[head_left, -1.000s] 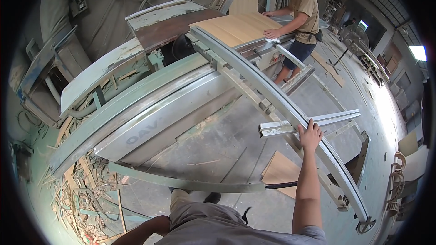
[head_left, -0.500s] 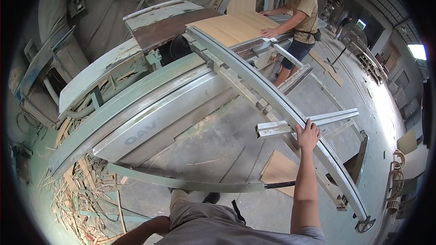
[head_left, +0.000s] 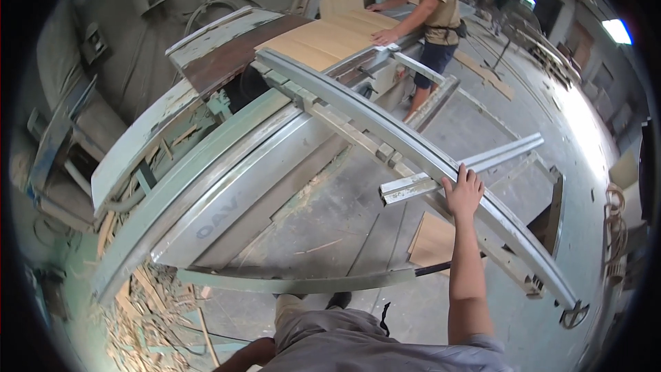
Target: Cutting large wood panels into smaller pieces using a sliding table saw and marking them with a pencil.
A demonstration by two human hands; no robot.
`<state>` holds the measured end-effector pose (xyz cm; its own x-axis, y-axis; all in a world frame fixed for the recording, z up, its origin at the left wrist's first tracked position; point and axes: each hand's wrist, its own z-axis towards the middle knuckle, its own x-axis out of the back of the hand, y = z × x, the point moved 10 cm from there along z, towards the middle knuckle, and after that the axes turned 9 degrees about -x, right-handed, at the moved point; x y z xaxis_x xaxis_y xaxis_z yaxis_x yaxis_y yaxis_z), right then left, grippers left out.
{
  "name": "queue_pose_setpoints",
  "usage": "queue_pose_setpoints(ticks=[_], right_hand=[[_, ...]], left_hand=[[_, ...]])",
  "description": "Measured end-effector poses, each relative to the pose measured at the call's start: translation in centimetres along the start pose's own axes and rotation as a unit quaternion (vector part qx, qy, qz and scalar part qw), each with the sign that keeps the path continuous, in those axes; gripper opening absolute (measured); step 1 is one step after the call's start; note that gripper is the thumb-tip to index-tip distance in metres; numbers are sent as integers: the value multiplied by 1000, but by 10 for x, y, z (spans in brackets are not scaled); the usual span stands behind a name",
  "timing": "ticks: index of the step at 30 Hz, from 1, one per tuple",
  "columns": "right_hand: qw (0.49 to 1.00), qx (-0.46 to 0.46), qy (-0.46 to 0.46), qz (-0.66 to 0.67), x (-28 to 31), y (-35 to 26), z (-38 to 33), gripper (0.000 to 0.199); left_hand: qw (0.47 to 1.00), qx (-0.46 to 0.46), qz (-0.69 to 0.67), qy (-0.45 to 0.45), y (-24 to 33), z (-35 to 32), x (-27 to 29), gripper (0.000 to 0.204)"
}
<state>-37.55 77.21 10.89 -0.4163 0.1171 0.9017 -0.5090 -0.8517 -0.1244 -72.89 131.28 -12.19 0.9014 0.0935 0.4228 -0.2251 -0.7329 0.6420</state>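
Observation:
My right hand (head_left: 465, 193) lies on the long silver metal rail (head_left: 406, 139) of a sliding-table saw. Its fingers are stretched over the rail's top, slightly apart, with the thumb on the near side. Beside it, a short metal crosspiece (head_left: 406, 188) passes under the rail. At the rail's far end lies a light wood sheet (head_left: 323, 40), where a co-worker (head_left: 435, 7) in a tan shirt rests both hands on it. My left forearm (head_left: 249, 357) shows at the lower edge; the left hand itself is hidden.
Wood offcuts (head_left: 148, 317) are heaped on the floor at left, near the saw's long green-grey bed (head_left: 186, 179). A curved green bar (head_left: 296, 282) crosses in front of my legs. Wood panels (head_left: 434, 240) lie beneath the rail, and a metal frame (head_left: 482, 107) stands to its right.
The whole view has shifted, with the co-worker and wood sheet now further up and left. My right hand stays on the rail in much the same place.

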Motion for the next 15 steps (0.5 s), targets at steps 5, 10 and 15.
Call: queue_pose_setpoints(ticks=[5, 10, 15], right_hand=[[1000, -7, -2, 21, 7, 6, 7, 65], [1000, 1, 21, 20, 7, 14, 6, 64], [999, 1, 25, 33, 11, 14, 9, 63]], left_hand=[[1000, 2, -9, -10, 4, 13, -3, 35], [979, 118, -140, 90, -15, 5, -6, 39], [957, 172, -232, 20, -37, -11, -34, 46]])
